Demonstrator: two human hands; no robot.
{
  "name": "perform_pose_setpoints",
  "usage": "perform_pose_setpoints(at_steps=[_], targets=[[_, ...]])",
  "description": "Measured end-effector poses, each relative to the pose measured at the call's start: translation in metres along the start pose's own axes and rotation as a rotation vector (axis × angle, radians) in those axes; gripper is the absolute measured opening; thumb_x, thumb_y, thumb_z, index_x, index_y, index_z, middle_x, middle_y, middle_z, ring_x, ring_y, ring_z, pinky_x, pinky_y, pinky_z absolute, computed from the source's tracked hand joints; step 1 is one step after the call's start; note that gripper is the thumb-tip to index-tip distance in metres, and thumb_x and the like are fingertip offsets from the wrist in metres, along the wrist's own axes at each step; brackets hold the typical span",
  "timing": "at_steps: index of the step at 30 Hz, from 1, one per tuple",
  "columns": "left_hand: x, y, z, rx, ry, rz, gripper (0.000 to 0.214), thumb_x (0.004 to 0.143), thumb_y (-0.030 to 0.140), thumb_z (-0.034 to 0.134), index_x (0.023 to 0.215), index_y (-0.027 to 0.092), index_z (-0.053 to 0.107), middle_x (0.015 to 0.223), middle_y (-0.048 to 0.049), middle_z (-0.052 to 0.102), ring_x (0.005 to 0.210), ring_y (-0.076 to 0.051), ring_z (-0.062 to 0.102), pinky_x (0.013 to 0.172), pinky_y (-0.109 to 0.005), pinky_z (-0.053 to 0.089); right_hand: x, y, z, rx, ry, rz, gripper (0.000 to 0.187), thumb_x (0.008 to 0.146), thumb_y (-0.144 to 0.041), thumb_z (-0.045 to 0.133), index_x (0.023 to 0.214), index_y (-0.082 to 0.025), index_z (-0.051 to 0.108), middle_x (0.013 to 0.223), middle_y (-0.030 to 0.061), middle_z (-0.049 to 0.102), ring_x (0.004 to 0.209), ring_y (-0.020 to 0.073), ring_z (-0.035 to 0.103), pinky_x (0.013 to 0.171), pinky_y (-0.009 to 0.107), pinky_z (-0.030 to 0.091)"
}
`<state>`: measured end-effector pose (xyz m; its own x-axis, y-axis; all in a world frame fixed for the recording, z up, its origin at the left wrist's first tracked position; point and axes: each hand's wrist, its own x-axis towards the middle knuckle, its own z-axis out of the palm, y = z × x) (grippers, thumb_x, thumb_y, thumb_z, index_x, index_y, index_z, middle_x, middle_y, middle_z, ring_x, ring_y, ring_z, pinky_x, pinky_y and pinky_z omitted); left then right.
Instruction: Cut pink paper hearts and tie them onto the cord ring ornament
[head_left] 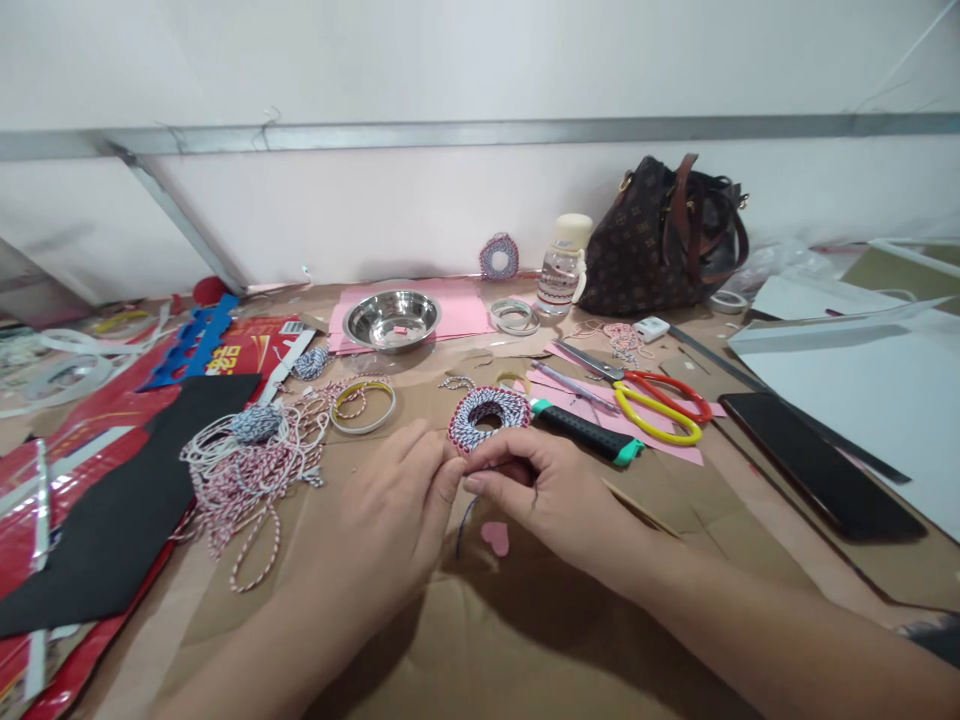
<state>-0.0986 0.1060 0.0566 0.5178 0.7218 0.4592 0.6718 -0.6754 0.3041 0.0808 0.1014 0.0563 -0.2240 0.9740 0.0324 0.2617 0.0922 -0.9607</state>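
Observation:
My left hand [409, 485] is closed in a pinch, its thumb and fingertips meeting those of my right hand at the near edge of a coiled ring of braided cord [461, 405]. What lies between the left fingertips is hidden. With thumb and forefinger, my right hand [551, 480] pinches a thin dark thread [463, 530]; one end hangs down below the fingers. The ring is wound in blue-and-white cord with a red-and-white edge. Just below the hands, a small pink paper heart [495, 538] lies on the brown cardboard [525, 640].
Left are tangled cords [240, 470], a black sheet [127, 500] and a tape roll [364, 408]. Behind stand a steel bowl [391, 320], a bottle [562, 265] and a handbag [660, 250]. Right lie a utility knife [585, 432], scissors [656, 412] and a phone [821, 465].

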Motion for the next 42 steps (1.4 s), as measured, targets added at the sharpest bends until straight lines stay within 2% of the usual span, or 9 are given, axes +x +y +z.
perform_pose_setpoints(at_steps=[6, 10, 13, 18, 23, 29, 33, 37, 42], targets=[[0.003, -0.008, -0.005, -0.030, 0.005, -0.007, 0.034, 0.102, 0.022, 0.034, 0.075, 0.022, 0.055, 0.066, 0.0016, 0.053, 0.061, -0.017, 0.052, 0.056, -0.030, 0.040, 0.000, 0.000, -0.001, 0.063, -0.051, 0.043, 0.013, 0.086, -0.031, 0.066, 0.084, -0.019, 0.068, 0.055, -0.0047, 0.059, 0.048, 0.0106, 0.055, 0.050, 0.023, 0.040], [0.002, -0.023, -0.013, -0.080, 0.067, 0.051, 0.015, 0.098, 0.030, 0.054, 0.106, 0.023, 0.065, 0.100, -0.0042, 0.067, 0.090, -0.020, 0.063, 0.077, -0.033, 0.049, 0.002, 0.001, -0.004, 0.029, -0.023, 0.056, 0.014, 0.085, -0.032, 0.066, 0.085, -0.019, 0.071, 0.060, -0.0030, 0.059, 0.054, 0.0112, 0.054, 0.051, 0.023, 0.040], [0.001, -0.027, -0.013, -0.059, 0.075, 0.168, 0.027, 0.093, 0.026, 0.064, 0.121, 0.027, 0.062, 0.111, -0.0046, 0.067, 0.098, -0.021, 0.063, 0.084, -0.036, 0.049, 0.003, 0.002, -0.005, -0.044, 0.016, 0.018, 0.013, 0.083, -0.033, 0.069, 0.083, -0.020, 0.073, 0.068, -0.0009, 0.062, 0.061, 0.0124, 0.055, 0.055, 0.023, 0.041], [0.001, -0.019, -0.010, -0.071, 0.130, 0.234, 0.009, 0.093, 0.015, 0.062, 0.097, 0.023, 0.064, 0.093, -0.0004, 0.071, 0.085, -0.018, 0.062, 0.079, -0.033, 0.048, 0.003, 0.003, -0.005, -0.060, -0.007, 0.001, 0.016, 0.085, -0.035, 0.067, 0.083, -0.020, 0.073, 0.068, -0.0006, 0.062, 0.063, 0.0128, 0.053, 0.056, 0.023, 0.041], [0.000, -0.012, -0.011, -0.093, 0.091, 0.136, 0.007, 0.094, 0.016, 0.060, 0.091, 0.022, 0.061, 0.094, -0.0016, 0.066, 0.086, -0.017, 0.059, 0.078, -0.032, 0.046, 0.003, 0.000, -0.005, -0.044, -0.015, -0.034, 0.012, 0.087, -0.029, 0.064, 0.090, -0.020, 0.072, 0.074, -0.0008, 0.064, 0.067, 0.0125, 0.056, 0.060, 0.023, 0.044], [0.000, -0.011, -0.007, -0.105, -0.023, -0.021, 0.018, 0.100, 0.023, 0.047, 0.084, 0.021, 0.054, 0.084, -0.0020, 0.056, 0.079, -0.019, 0.052, 0.071, -0.035, 0.042, 0.002, 0.001, -0.002, 0.018, -0.055, 0.003, 0.013, 0.088, -0.031, 0.064, 0.095, -0.021, 0.068, 0.075, -0.0023, 0.065, 0.055, 0.0099, 0.057, 0.054, 0.023, 0.045], [-0.001, -0.010, -0.006, -0.098, -0.035, -0.034, 0.022, 0.102, 0.023, 0.040, 0.083, 0.021, 0.053, 0.083, -0.0017, 0.053, 0.078, -0.018, 0.051, 0.068, -0.033, 0.041, -0.001, 0.003, 0.000, 0.143, -0.128, 0.058, 0.012, 0.090, -0.031, 0.062, 0.098, -0.021, 0.064, 0.070, -0.0044, 0.065, 0.046, 0.0087, 0.056, 0.054, 0.025, 0.048], [0.000, -0.004, -0.004, -0.176, -0.039, -0.044, 0.027, 0.102, 0.024, 0.040, 0.079, 0.021, 0.053, 0.077, 0.0001, 0.054, 0.074, -0.017, 0.053, 0.065, -0.030, 0.041, -0.001, 0.002, 0.000, 0.081, -0.053, 0.019, 0.010, 0.086, -0.031, 0.066, 0.091, -0.022, 0.068, 0.072, -0.0026, 0.067, 0.051, 0.0101, 0.056, 0.051, 0.024, 0.045], [0.006, -0.002, -0.006, -0.301, -0.050, -0.112, 0.038, 0.101, 0.026, 0.038, 0.065, 0.022, 0.047, 0.058, 0.0045, 0.050, 0.054, -0.012, 0.050, 0.050, -0.025, 0.038, 0.002, 0.004, -0.004, 0.000, 0.004, -0.021, 0.014, 0.085, -0.035, 0.069, 0.083, -0.022, 0.071, 0.065, -0.0024, 0.062, 0.059, 0.0122, 0.054, 0.055, 0.024, 0.043]])
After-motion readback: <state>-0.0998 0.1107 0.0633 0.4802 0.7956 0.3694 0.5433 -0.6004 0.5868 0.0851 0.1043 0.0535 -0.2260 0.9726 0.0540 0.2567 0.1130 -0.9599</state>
